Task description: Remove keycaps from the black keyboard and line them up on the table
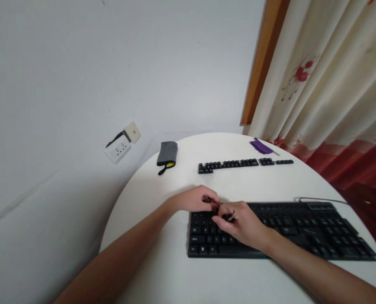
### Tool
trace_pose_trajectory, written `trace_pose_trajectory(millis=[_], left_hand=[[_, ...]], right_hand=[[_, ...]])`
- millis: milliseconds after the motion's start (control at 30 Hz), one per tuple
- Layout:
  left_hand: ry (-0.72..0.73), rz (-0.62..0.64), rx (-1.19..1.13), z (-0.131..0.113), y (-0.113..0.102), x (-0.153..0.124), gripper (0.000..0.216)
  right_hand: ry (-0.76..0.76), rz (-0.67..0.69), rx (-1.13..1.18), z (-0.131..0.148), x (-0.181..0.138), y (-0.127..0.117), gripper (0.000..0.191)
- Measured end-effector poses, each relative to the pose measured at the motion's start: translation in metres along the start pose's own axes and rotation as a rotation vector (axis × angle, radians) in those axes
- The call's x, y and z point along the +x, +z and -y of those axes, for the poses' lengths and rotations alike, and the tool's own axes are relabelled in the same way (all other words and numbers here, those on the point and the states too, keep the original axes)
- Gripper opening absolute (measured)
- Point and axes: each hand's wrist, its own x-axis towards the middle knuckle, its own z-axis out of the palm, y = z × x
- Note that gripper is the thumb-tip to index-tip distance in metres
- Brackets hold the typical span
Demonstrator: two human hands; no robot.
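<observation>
Likely a home: flowered curtain [323,84] at upper right, wall socket [118,149] left of centre, round white surface [238,185] at lower centre.

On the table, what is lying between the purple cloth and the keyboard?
In the head view, a row of black keycaps lies between the purple cloth and the keyboard.

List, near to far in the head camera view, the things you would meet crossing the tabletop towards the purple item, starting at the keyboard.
Black keyboard → row of loose black keycaps → purple item by the table's far edge.
</observation>
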Motion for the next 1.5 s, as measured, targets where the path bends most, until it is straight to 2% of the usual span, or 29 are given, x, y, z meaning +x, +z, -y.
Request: trace_pose_trajectory(millis=[133, 267, 467, 633, 967, 1167, 1333, 1500], left_hand=[[0.089, 0.094, 0.074, -0.007, -0.004, -0.002, 0.005], [0.134, 0.136, 0.110, -0.008, -0.002, -0.002, 0.015], [0.108, 0.119, 0.147, -0.004, 0.001, 0.001, 0.020], [0.101, 0.082, 0.100, -0.003, 0.004, 0.001, 0.022], [0.106, 0.075, -0.015, -0.003, 0.006, 0.002, 0.023], [0.097, 0.066, -0.005, 0.000, 0.006, 0.003, 0.022], [0.051, 0.060, 0.026, 0.000, 0.004, 0.002, 0.022], [0.010, 0.020, 0.007, 0.000, 0.002, 0.001, 0.028]], right_hand=[[-0.072, 0.054, -0.079, 0.003, 0.001, -0.002, 0.033], [-0.064, 0.061, -0.076, 0.005, 0.004, -0.002, 0.034], [0.068, 0.017, 0.025, 0.004, 0.006, 0.001, 0.034], [0.094, 0.011, 0.166, 0.002, 0.004, 0.001, 0.025], [0.185, 0.001, 0.425, -0.008, 0.007, 0.004, 0.030], [0.214, -0.013, 0.484, -0.012, 0.008, 0.006, 0.030], [0.310, -0.071, 0.594, -0.014, 0.012, 0.006, 0.030], [0.315, -0.248, 0.581, -0.017, 0.010, 0.004, 0.035]])
